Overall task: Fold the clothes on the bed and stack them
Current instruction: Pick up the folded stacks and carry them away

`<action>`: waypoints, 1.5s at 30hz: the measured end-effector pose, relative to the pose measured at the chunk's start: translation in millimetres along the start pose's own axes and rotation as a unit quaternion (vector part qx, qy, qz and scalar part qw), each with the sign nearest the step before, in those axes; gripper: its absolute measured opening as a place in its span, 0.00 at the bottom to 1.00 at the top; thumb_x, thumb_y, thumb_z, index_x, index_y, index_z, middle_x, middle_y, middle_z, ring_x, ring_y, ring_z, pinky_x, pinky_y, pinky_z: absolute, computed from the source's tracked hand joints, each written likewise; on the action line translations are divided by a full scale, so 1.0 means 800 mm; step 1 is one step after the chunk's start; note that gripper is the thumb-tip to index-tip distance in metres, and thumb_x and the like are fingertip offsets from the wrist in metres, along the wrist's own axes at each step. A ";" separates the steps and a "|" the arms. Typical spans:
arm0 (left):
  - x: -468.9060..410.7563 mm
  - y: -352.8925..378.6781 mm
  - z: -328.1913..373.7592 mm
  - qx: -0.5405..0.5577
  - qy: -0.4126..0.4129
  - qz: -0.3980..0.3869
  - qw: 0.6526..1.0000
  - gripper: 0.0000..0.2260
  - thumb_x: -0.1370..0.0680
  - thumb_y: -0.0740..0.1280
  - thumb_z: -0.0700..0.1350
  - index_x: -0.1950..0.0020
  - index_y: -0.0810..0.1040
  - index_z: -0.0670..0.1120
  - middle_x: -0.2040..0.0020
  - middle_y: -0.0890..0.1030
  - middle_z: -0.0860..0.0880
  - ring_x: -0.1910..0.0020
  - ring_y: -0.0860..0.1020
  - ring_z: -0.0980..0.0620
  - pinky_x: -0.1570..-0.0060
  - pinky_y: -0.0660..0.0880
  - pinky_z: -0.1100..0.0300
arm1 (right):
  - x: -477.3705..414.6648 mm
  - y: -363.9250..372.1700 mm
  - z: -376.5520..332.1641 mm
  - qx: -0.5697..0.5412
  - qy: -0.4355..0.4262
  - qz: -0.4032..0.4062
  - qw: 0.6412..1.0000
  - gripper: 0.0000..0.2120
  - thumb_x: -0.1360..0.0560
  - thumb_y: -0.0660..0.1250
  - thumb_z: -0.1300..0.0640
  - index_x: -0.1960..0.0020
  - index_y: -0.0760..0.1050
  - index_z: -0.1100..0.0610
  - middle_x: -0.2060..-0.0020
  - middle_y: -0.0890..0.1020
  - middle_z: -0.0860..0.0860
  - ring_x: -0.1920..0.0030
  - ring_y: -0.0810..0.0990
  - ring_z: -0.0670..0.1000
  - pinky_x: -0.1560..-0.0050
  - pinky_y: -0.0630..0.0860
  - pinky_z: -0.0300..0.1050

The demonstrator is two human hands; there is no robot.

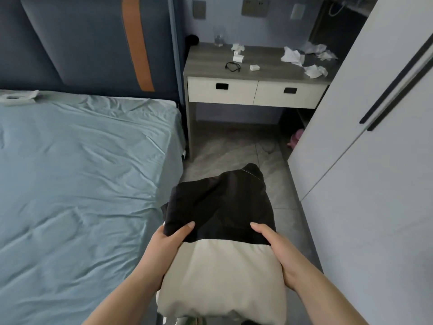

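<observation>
A stack of folded clothes (220, 266) is held in the air beside the bed, over the floor. A cream garment lies underneath and a black garment (218, 207) lies on top, reaching away from me. My left hand (168, 242) grips the stack's left side, thumb on the black fabric. My right hand (274, 245) grips the right side the same way. The bed (82, 172), with a wrinkled light blue sheet, fills the left of the view with no clothes on the visible part.
A grey bedside desk (255, 66) with two white drawers stands ahead, with crumpled tissues, a cable and small white items on top. A white wardrobe (375, 137) lines the right. Grey floor tiles run between bed and wardrobe. A padded blue headboard (93, 43) rises behind the bed.
</observation>
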State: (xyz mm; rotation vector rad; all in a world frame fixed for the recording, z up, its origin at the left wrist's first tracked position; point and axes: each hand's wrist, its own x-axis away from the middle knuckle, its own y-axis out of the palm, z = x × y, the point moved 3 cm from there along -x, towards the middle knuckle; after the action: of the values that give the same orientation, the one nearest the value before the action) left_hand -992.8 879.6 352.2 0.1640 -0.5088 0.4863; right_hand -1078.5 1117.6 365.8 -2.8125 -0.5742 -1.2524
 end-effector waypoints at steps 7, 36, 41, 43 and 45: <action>-0.139 0.023 0.062 0.005 -0.020 0.023 1.000 0.18 0.31 0.74 0.58 0.46 0.79 0.52 0.57 0.86 0.53 0.61 0.85 0.53 0.66 0.78 0.61 | -0.125 -0.002 -0.104 0.008 0.032 -0.003 0.999 0.29 0.34 0.73 0.40 0.38 0.75 0.52 0.50 0.85 0.56 0.50 0.85 0.57 0.42 0.78 0.54; -0.579 -0.035 0.253 0.259 -0.044 0.306 0.915 0.11 0.26 0.72 0.51 0.45 0.81 0.52 0.53 0.86 0.53 0.56 0.85 0.54 0.62 0.78 0.64 | -0.655 0.236 -0.543 0.286 0.087 -0.235 0.925 0.18 0.30 0.73 0.50 0.44 0.78 0.57 0.53 0.86 0.57 0.53 0.85 0.57 0.57 0.81 0.47; -0.623 -0.077 0.269 0.274 -0.042 0.377 0.884 0.10 0.26 0.72 0.52 0.45 0.79 0.55 0.53 0.85 0.57 0.56 0.84 0.58 0.59 0.77 0.63 | -0.720 0.320 -0.573 0.335 0.097 -0.281 0.894 0.16 0.28 0.72 0.53 0.42 0.78 0.57 0.51 0.86 0.56 0.50 0.85 0.55 0.52 0.80 0.47; -0.634 -0.083 0.265 0.284 -0.052 0.407 0.867 0.10 0.26 0.72 0.53 0.46 0.79 0.56 0.53 0.85 0.58 0.55 0.83 0.59 0.56 0.77 0.62 | -0.745 0.345 -0.576 0.352 0.110 -0.301 0.879 0.17 0.28 0.72 0.53 0.41 0.77 0.56 0.49 0.85 0.55 0.49 0.85 0.55 0.47 0.79 0.49; -0.644 -0.087 0.261 0.301 -0.059 0.436 0.846 0.11 0.27 0.72 0.54 0.45 0.79 0.56 0.51 0.85 0.57 0.53 0.83 0.58 0.52 0.78 0.58 | -0.770 0.370 -0.578 0.365 0.114 -0.320 0.867 0.18 0.29 0.73 0.54 0.40 0.77 0.54 0.49 0.85 0.53 0.48 0.84 0.54 0.45 0.78 0.50</action>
State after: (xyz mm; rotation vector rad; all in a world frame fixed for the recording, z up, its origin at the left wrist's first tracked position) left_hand -1441.6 554.1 270.5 0.5800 -0.5206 1.5437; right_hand -1688.5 569.1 277.8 -1.8549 -1.6323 -1.0568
